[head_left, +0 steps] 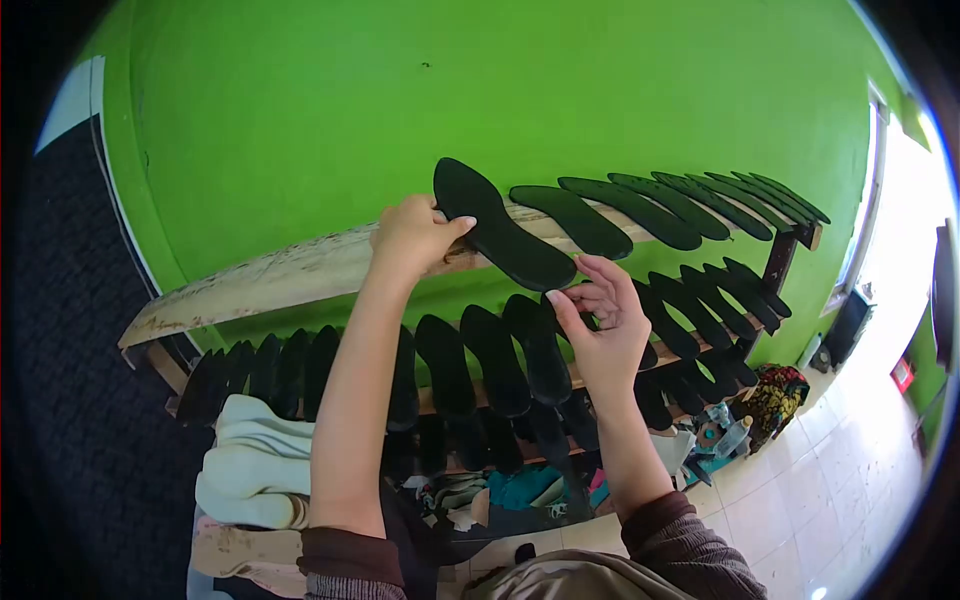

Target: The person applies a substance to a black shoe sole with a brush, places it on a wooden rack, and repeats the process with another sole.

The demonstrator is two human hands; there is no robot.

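My left hand (425, 235) grips a black insole (495, 222) by the edge near its middle, thumb on the upper face. The insole is tilted, its narrower end pointing up and left, just over the top wooden rail (290, 270). At the rounded heel end, my right hand (608, 315) has its thumb and index fingertip on either side of the edge, the other fingers curled. Beside the held insole, another black insole (575, 218) rests across the rail, first of a row of several running right.
Lower rails carry more black insoles (447, 365). White sole-shaped pieces (255, 465) are stacked at lower left. Under the rack lie cloth scraps (520, 487) and a clear bottle (735, 435). A green wall (520, 90) stands behind; tiled floor (790, 500) shows at right.
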